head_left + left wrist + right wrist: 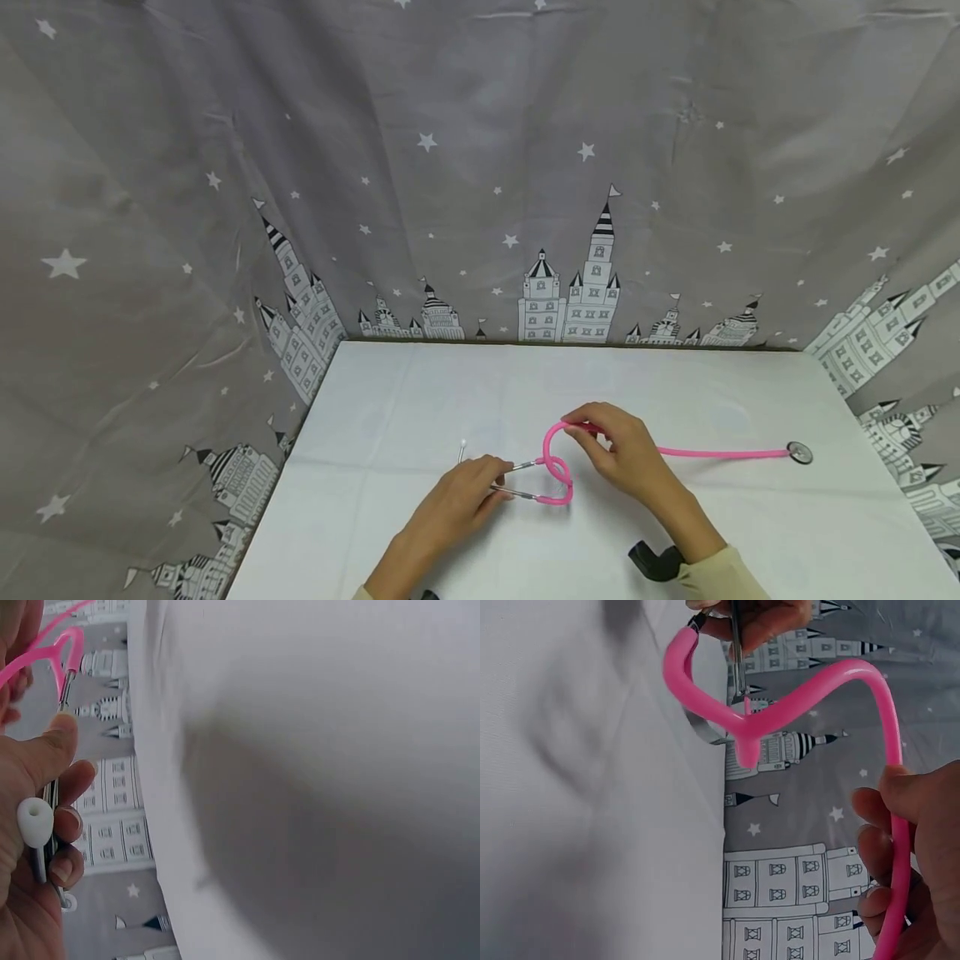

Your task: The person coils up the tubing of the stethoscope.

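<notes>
A stethoscope with pink tubing [557,467] is held between both hands above the white table. My left hand [468,493] grips its metal ear tubes [64,691]; a white eartip [35,822] shows beside the palm in the left wrist view. My right hand [624,450] pinches the pink tube [897,847] between thumb and fingers. Between the hands the tubing bends in a loop near its fork [748,735]. Past the right hand the tube runs to the right, ending in a round chest piece [800,452] by the table's right side.
The white table [405,400] is backed by a grey curtain [465,100] with printed stars and castles. A black strap-like piece [655,562] sits by the right wrist. Shadows of the hands fall on the tabletop.
</notes>
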The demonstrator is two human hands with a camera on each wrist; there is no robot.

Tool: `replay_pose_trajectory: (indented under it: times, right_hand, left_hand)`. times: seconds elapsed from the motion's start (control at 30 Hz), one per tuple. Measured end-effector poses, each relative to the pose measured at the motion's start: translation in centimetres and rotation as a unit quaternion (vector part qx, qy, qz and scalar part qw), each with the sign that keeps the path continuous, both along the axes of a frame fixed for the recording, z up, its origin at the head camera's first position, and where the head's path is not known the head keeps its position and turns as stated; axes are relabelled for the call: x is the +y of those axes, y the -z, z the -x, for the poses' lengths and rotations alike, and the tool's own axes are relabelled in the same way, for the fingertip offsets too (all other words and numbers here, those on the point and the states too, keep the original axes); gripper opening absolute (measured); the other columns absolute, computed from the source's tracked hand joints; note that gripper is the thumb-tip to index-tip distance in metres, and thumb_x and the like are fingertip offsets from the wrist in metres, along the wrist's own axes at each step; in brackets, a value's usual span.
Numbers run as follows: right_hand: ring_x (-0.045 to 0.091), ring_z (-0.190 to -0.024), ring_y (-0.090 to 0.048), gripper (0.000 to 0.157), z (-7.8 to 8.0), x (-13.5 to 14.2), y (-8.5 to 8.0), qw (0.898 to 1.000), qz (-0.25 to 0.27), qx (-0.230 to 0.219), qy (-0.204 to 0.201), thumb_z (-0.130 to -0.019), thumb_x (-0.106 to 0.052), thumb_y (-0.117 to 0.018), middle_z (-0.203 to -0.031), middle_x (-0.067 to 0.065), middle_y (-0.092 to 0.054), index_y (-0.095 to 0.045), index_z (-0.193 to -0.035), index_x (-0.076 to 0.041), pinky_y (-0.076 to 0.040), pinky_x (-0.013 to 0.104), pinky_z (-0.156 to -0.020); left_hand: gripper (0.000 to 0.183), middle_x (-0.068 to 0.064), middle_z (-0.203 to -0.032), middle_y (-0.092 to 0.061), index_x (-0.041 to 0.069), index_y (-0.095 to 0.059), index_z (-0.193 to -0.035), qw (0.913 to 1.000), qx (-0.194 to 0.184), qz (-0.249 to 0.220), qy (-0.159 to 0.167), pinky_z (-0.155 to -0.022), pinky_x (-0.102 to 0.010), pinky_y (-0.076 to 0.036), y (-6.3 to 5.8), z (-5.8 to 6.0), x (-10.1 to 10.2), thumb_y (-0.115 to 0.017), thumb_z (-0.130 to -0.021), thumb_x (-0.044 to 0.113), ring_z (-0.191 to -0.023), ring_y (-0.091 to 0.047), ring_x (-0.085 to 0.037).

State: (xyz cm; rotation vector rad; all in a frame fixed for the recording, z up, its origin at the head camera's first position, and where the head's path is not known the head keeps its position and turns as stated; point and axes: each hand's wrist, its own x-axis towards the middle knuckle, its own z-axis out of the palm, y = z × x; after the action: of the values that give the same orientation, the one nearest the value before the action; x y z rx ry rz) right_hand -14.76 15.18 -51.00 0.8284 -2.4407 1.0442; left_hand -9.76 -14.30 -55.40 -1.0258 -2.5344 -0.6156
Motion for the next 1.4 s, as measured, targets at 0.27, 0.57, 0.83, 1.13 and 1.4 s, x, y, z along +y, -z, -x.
replay_pose_trajectory:
  times: [0.27,0.57,0.83,1.13,1.4]
  right_hand:
    - [-0.001,-0.086,-0.064,0.016,0.0,-0.5,0.2,0.995,-0.064,-0.057,-0.045,-0.095,-0.017,-0.084,-0.102,-0.013,-0.078,-0.078,-0.108,-0.024,-0.06,0.028,-0.077]
    - [-0.003,-0.085,-0.062,0.006,-0.3,-0.5,0.4,0.977,-0.097,-0.167,-0.091,-0.1,-0.026,-0.078,-0.098,-0.016,-0.076,-0.078,-0.105,-0.029,-0.061,0.034,-0.079]
    - [-0.003,-0.089,-0.066,0.008,-0.4,-0.1,0.6,0.972,-0.1,-0.186,-0.101,-0.099,-0.023,-0.079,-0.1,-0.017,-0.077,-0.079,-0.105,-0.029,-0.062,0.028,-0.084]
    - [-0.002,-0.089,-0.065,0.017,0.1,1.3,1.0,0.972,-0.095,-0.201,-0.074,-0.096,-0.027,-0.083,-0.104,-0.016,-0.079,-0.082,-0.112,-0.026,-0.059,0.024,-0.081]
    - [-0.001,-0.082,-0.058,0.019,1.2,4.3,1.8,0.983,-0.072,-0.17,-0.012,-0.093,-0.022,-0.086,-0.101,-0.012,-0.079,-0.083,-0.111,-0.022,-0.054,0.026,-0.071]
  left_hand:
    - [0.038,0.006,-0.099,-0.074,0.011,-0.066,-0.123,0.9984,0.009,-0.008,0.055,-0.084,-0.02,-0.057,-0.5,-1.1,1.9,-0.085,-0.093,0.023,-0.088,-0.071,-0.006]
    - [0.037,0.008,-0.102,-0.075,0.013,-0.063,-0.12,0.9983,-0.006,0.002,0.057,-0.082,-0.016,-0.055,-1.3,-1.8,3.3,-0.084,-0.095,0.03,-0.086,-0.068,-0.006]
    - [0.057,0.008,-0.101,-0.075,0.018,-0.06,-0.145,0.9975,0.014,0.008,0.069,-0.087,-0.021,-0.056,-1.6,-1.9,3.7,-0.084,-0.094,0.028,-0.09,-0.069,-0.006]
    - [0.05,0.011,-0.091,-0.065,0.02,-0.069,-0.136,0.9955,0.048,0.004,0.081,-0.078,-0.015,-0.049,-1.4,-2.0,3.6,-0.088,-0.09,0.026,-0.08,-0.058,-0.002]
    - [0.051,0.011,-0.09,-0.063,0.023,-0.069,-0.137,0.9945,0.06,0.0,0.085,-0.078,-0.014,-0.048,-1.6,-2.2,3.5,-0.088,-0.09,0.027,-0.078,-0.057,-0.002]
